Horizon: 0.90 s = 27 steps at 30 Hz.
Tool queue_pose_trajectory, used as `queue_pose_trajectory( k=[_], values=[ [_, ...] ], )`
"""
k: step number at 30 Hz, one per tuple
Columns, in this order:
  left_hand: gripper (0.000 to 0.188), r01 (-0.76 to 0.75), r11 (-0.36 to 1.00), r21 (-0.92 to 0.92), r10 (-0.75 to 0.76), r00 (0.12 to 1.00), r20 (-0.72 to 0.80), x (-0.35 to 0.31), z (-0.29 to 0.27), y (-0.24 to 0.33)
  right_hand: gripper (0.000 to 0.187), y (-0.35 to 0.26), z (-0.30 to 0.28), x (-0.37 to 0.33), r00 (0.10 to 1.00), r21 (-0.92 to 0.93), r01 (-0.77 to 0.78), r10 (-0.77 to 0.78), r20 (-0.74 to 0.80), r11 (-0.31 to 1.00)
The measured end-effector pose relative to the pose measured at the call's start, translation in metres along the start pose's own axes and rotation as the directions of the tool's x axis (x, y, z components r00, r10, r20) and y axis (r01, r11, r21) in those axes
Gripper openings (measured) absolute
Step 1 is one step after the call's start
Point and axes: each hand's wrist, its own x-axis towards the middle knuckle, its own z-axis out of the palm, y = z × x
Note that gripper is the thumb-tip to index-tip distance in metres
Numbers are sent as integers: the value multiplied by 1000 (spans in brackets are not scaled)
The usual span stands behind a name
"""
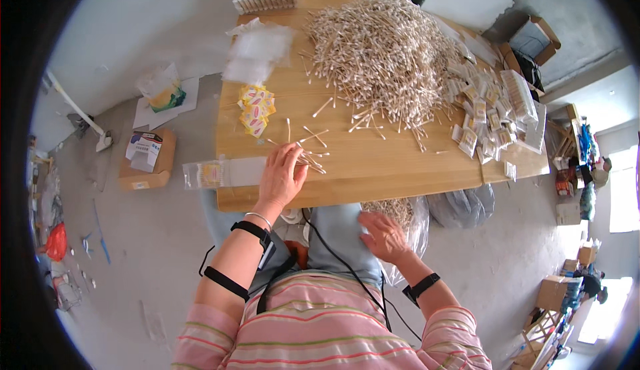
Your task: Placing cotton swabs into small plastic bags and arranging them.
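Over the front left part of the table, my left hand (pixel 283 172) curls its fingers round a small bunch of cotton swabs (pixel 311 162), whose tips stick out to the right. A few loose swabs (pixel 313 134) lie just beyond it. Below the table edge, my right hand (pixel 385 235) hovers by my thigh with fingers loosely stretched and nothing visible in it. A clear plastic bag of swabs (pixel 400 213) is beside that hand, partly hidden under the table. Left of my left hand, a flat clear packet (pixel 203 175) with a yellow label hangs over the edge.
A large heap of cotton swabs (pixel 383 53) covers the back of the wooden table (pixel 267 200). Small filled packets (pixel 483 113) pile up at the right. Yellow-and-white labels (pixel 256 109) and clear sleeves (pixel 260 53) lie at the left. A cardboard box (pixel 150 160) stands on the floor.
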Motion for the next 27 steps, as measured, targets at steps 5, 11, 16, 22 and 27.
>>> queue_pose_trajectory(
  k=[5,11,16,22,27],
  values=[
    [60,45,999,19,-44,998,-40,1,-3,4,7,13,-16,21,980,-66,-178,172,-97,982],
    [61,83,991,-105,-98,985,-140,1,-6,-1,27,-5,-4,122,986,-118,12,-31,-163,993],
    [57,98,990,-102,-112,984,-140,-1,1,-11,44,-16,40,177,987,-94,-23,7,-162,995],
    [54,148,989,-22,-150,983,-102,-1,5,-11,19,18,63,175,947,-85,-140,108,-304,987],
    [52,179,984,17,-177,982,-69,2,4,-9,15,31,63,170,888,32,-191,186,-421,981]
  ],
)
